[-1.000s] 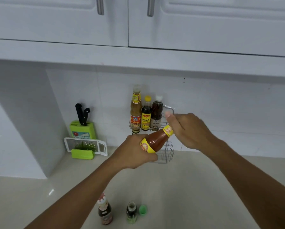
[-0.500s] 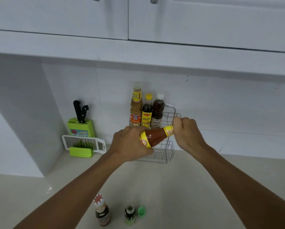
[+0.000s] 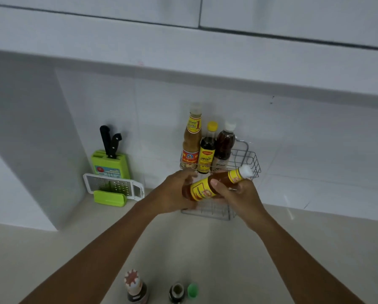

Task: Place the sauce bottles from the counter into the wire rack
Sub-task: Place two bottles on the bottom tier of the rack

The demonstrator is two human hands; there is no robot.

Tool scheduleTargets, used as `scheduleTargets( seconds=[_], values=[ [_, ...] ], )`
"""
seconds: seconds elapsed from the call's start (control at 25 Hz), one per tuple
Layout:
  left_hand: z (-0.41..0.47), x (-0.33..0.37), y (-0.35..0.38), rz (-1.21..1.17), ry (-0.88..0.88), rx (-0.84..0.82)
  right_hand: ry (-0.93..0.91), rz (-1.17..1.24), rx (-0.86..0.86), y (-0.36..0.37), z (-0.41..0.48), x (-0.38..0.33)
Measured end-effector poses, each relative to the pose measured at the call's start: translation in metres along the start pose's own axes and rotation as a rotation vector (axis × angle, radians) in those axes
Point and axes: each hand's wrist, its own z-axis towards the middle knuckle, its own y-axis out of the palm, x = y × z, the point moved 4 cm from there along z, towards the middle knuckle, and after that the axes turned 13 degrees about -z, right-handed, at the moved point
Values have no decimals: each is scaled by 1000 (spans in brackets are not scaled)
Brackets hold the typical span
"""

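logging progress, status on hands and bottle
Left hand and right hand grip tilted yellow-labelled brown sauce bottle. Before grey wire rack. Nothing blocking.

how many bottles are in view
6: three upright in the rack; one tilted in both hands; two at the counter's near edge, one uncapped. None seem hidden.

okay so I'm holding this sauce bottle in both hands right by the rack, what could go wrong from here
1. The held bottle lies tilted almost sideways, white cap toward the wire rack; it could catch on the rim unless turned upright.
2. Three bottles already fill the rack's left side; a nudge might knock them over.
3. Near the counter's front edge, a small dark bottle seems uncapped beside a green cap, and your forearms pass just above it; it may spill.
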Motion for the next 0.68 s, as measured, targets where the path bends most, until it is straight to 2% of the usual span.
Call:
scheduleTargets(
  seconds=[0.16, 0.32, 0.48, 0.68],
  values=[
    [23, -108, -19, -14, -395, -20, 70, -241, 144, 11, 10, 41],
    [35, -165, -1, -315, -600, 27, 79, -305, 102, 39, 32, 76],
    [43, -176, 23, -457, -588, 43, 90, -390, 85, 60, 64, 96],
    [67, -166, 28, -360, -456, 25, 248, -490, -54, 69, 102, 122]
  ],
)
